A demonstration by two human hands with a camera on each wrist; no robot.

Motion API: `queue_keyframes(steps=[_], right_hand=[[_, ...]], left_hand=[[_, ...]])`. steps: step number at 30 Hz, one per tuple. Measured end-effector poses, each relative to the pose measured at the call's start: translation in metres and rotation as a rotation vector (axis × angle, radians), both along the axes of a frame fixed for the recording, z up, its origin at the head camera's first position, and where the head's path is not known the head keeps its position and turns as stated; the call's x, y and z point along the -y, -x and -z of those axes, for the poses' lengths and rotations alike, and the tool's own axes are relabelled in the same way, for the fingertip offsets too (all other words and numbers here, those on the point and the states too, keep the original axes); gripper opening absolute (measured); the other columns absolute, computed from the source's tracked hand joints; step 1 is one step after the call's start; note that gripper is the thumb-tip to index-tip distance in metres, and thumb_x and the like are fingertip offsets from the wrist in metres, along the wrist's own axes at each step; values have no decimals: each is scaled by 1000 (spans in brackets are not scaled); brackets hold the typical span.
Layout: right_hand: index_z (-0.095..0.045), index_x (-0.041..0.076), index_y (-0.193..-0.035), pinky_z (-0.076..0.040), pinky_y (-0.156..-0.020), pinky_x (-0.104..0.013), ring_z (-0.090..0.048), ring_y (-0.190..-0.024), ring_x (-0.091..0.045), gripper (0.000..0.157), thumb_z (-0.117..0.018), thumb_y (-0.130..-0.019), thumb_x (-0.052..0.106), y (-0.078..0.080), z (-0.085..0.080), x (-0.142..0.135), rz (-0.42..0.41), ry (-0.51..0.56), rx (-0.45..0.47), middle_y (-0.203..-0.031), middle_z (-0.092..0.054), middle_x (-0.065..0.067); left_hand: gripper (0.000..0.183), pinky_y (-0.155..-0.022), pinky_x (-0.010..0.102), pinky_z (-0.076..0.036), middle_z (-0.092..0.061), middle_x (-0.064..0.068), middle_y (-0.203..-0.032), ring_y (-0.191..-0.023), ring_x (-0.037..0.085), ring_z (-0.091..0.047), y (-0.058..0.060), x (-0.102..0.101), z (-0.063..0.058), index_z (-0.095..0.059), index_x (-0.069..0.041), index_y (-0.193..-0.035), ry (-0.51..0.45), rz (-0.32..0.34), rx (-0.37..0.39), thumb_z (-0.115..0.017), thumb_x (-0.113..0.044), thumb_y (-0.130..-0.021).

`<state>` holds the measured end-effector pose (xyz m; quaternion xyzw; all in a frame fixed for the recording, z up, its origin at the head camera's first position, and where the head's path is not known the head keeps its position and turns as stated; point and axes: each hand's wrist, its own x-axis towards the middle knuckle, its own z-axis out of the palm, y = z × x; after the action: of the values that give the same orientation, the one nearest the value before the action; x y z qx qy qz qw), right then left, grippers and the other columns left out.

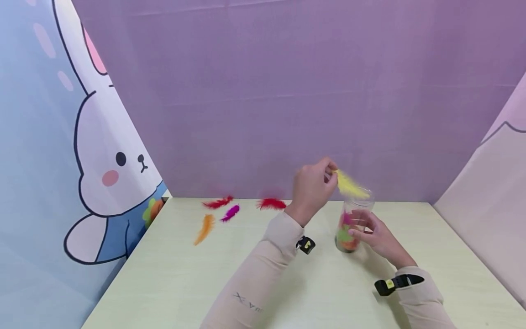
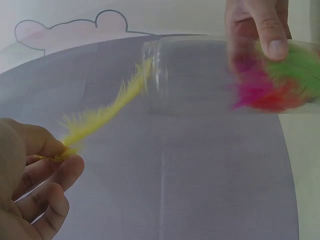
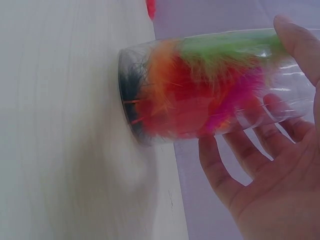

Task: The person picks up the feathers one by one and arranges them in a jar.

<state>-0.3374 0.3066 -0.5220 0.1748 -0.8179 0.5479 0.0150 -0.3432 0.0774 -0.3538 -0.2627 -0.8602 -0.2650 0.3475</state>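
My left hand (image 1: 313, 188) pinches a yellow feather (image 1: 350, 186) by one end, between thumb and index finger. The feather's free tip hangs at the mouth of a clear plastic jar (image 1: 354, 211), and in the left wrist view it reaches the rim. Around the side of the jar curl the fingers and thumb of my right hand (image 1: 380, 237). The jar stands upright on the table. Green feathers (image 3: 225, 52), red feathers (image 3: 185, 97), a magenta feather (image 3: 240, 92) and an orange feather (image 3: 161, 65) are bunched inside its lower part, with something dark at the bottom.
Left of the hands, loose feathers lie on the pale table (image 1: 164, 283): an orange feather (image 1: 204, 229), a magenta feather (image 1: 231, 213), a red feather (image 1: 218, 202) and another red feather (image 1: 271, 204). A purple cloth wall (image 1: 279, 100) rises behind the table's back edge.
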Motion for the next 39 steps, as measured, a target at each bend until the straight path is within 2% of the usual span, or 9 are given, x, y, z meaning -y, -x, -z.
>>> queue_keyframes(steps=[6, 12, 18, 25, 30, 34, 39], right_hand=[[-45, 9, -146, -51, -90, -21, -60, -111, 1, 57, -70, -98, 25, -1, -1, 1, 9, -4, 8, -141, -57, -19], [-45, 9, -146, -51, -90, -22, -60, -111, 1, 57, -70, -98, 26, 0, -1, 2, 9, -1, 16, -140, -57, -19], [-46, 8, -145, -51, -91, -21, -61, -111, 0, 56, -70, -98, 24, 2, 0, 2, -1, 15, 6, -140, -57, -20], [-46, 7, -144, -51, -91, -20, -60, -111, 4, 56, -71, -97, 24, 3, 1, 2, 7, 11, 2, -137, -60, -13], [-48, 7, -142, -52, -90, -21, -59, -110, 6, 56, -73, -96, 27, 2, 0, 2, 26, -5, 13, -133, -63, -4], [-47, 7, -143, -51, -90, -22, -58, -109, 8, 57, -72, -96, 29, 1, 0, 2, 37, -24, 26, -135, -62, -9], [-44, 8, -148, -52, -89, -23, -60, -110, 2, 63, -72, -97, 30, 0, -1, 1, 44, -38, 49, -138, -59, -18]], left_hand=[[8, -48, 11, -33, -77, -11, -84, -57, -1, -61, 0, -11, 4, -72, -19, -98, 100, -24, -27, -64, -18, -97], [8, -46, 13, -32, -74, -11, -77, -49, 1, -50, 1, -18, 8, -73, -21, -98, 185, -58, -30, -65, -20, -97], [9, -43, 15, -31, -68, -13, -68, -47, 2, -46, 0, -25, 11, -73, -23, -100, 264, -98, -27, -64, -22, -97], [12, -42, 15, -31, -66, -14, -66, -47, 4, -46, -4, -32, 12, -73, -25, -103, 392, -139, -24, -63, -21, -98], [13, -43, 18, -35, -65, -14, -66, -48, 5, -51, -8, -36, 10, -72, -27, -105, 459, -168, -11, -64, -21, -97], [14, -44, 20, -39, -67, -14, -69, -52, 7, -57, -9, -38, 9, -72, -28, -107, 499, -177, 2, -65, -22, -97], [14, -45, 20, -37, -67, -14, -71, -52, 7, -54, -8, -38, 12, -71, -28, -108, 508, -158, 10, -64, -22, -97]])
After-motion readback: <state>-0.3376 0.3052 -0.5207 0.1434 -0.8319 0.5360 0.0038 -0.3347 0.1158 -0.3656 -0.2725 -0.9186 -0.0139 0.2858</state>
